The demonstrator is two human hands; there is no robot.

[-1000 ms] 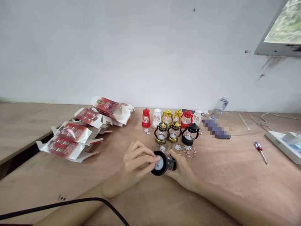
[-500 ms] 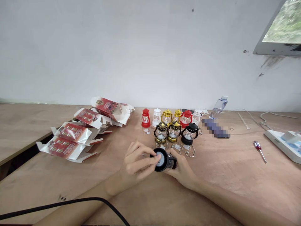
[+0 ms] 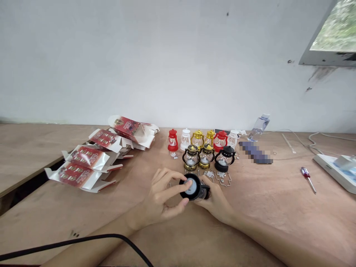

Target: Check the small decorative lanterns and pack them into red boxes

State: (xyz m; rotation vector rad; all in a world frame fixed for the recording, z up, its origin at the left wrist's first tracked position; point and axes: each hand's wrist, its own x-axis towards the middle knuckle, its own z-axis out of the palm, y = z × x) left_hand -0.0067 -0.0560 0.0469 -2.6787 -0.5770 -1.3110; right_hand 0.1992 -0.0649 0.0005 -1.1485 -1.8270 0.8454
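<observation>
My right hand [image 3: 216, 202] is closed around a small black lantern [image 3: 198, 187] tipped on its side, with its base turned toward me and to the left. A round whitish disc [image 3: 191, 188] sits inside the black base rim. My left hand [image 3: 164, 194] presses an index fingertip onto that disc; its thumb is apart from the rim, and the other fingers are spread near it. Just beyond the hands stand another black lantern [image 3: 223, 163] and two dark bronze-gold lanterns [image 3: 191, 162]. The far side of the held lantern is hidden by my right fingers.
Behind stand red [image 3: 172, 141], white [image 3: 185, 140] and gold lanterns [image 3: 197, 140]. Bent wire pieces [image 3: 224, 180] lie before them. Opened red boxes [image 3: 75, 174] are at left. A screwdriver [image 3: 308, 180], power strip [image 3: 330, 168] and bottle [image 3: 259, 128] are at right. A black cable [image 3: 111, 236] crosses the front.
My left thumb has moved down and away from the lantern's base, while the index finger stays on the disc. The base has turned slightly, showing more of the disc.
</observation>
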